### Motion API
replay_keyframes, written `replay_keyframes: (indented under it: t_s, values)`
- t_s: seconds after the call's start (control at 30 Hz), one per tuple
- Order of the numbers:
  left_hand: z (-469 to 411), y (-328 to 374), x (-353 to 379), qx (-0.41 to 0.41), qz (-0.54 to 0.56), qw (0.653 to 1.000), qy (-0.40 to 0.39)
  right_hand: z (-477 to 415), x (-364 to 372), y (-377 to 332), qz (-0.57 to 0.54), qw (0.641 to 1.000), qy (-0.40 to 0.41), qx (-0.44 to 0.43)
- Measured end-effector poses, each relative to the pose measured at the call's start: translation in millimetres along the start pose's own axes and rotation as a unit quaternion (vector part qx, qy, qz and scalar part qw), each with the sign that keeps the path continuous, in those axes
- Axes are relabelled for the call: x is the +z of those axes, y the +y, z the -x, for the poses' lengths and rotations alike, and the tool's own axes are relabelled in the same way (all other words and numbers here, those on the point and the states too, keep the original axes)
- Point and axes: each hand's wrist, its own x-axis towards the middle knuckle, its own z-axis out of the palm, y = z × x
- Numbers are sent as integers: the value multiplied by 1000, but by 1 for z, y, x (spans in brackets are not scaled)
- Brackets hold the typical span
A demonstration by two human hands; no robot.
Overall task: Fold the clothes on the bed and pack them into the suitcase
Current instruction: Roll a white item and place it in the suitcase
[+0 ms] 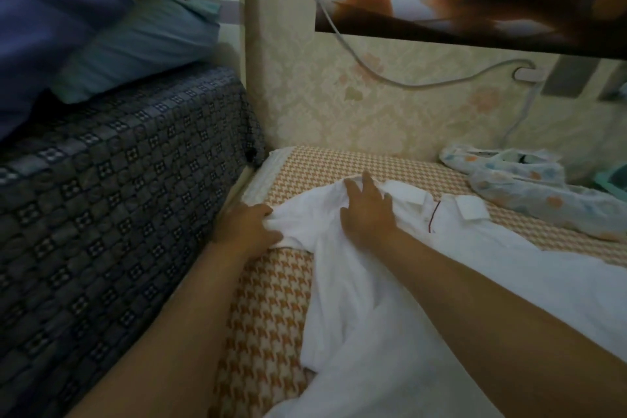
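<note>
A white shirt [356,299] with a collar lies spread across the bed's orange houndstooth cover [268,309]. My left hand [247,226] grips a bunched fold of the shirt at its left edge, near the side of the bed. My right hand [368,210] rests flat on the shirt just left of the collar, fingers spread and straight. No suitcase is in view.
A dark blue checked bedspread [112,200] rises on the left, with blue pillows [101,20] stacked on it. A white garment with coloured dots [529,187] lies at the far right of the bed. A cable [390,78] hangs along the patterned wall behind.
</note>
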Motion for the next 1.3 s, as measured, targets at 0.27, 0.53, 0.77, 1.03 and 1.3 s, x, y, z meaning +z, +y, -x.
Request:
replay_keyframes:
  t_s: [0.27,0.53,0.77,1.03,1.3]
  values:
    - [11,24,-2,41,-91,985,139,31,6,0,15,985,-144,-89]
    - [63,64,-10,193,-20,981,-12,115,-48,21,-105,986,-83,-97]
    - [154,89,-15,199,-79,967,-136,226,-97,57,-140,978,-125,-90]
    - [230,86,-10,201,-103,959,-172,318,-121,75,-93,959,-246,-105]
    - [263,114,-19,246,-40,935,-253,319,-157,119,-44,988,-141,-40]
